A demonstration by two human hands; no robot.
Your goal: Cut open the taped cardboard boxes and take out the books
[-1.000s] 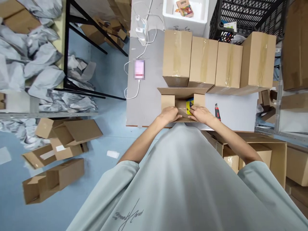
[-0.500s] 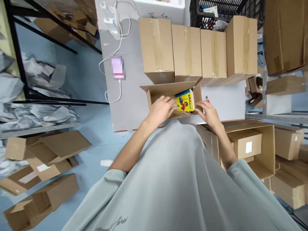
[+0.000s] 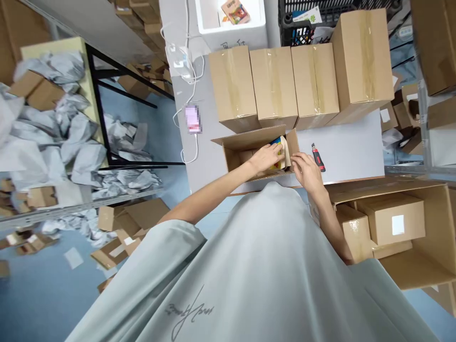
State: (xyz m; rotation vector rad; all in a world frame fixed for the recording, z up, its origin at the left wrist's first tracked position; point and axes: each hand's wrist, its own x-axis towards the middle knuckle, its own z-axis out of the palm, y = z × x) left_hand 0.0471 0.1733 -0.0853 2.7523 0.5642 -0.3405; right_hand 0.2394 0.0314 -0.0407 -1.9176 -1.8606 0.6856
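An open cardboard box [image 3: 233, 141] sits near the table's front edge, its back flap raised. In its right half a thick yellow picture book [image 3: 282, 142] with a blue strip leans toward the right wall, mostly covered by fingers. My left hand [image 3: 265, 159] reaches into the box and closes over the book's front; the thumb is hard to see. At the box's right end my right hand [image 3: 308, 172] has bent fingers and thumb at the wall's edge, seemingly pinching it. A red and black utility knife [image 3: 318, 157] lies on the table just right of that hand.
Several taped cardboard boxes [image 3: 273, 85] stand in a row behind the open one. Farther back are a white foam bin [image 3: 233, 35] and a black crate [image 3: 285, 23]. A cabled phone [image 3: 193, 118] lies left; a large open carton [image 3: 438, 228] stands at right.
My left hand has moved right, from beside the yellow picture book onto it. My right hand stays by the box's right wall, fingers more bent. The view has shifted, showing the whole knife.
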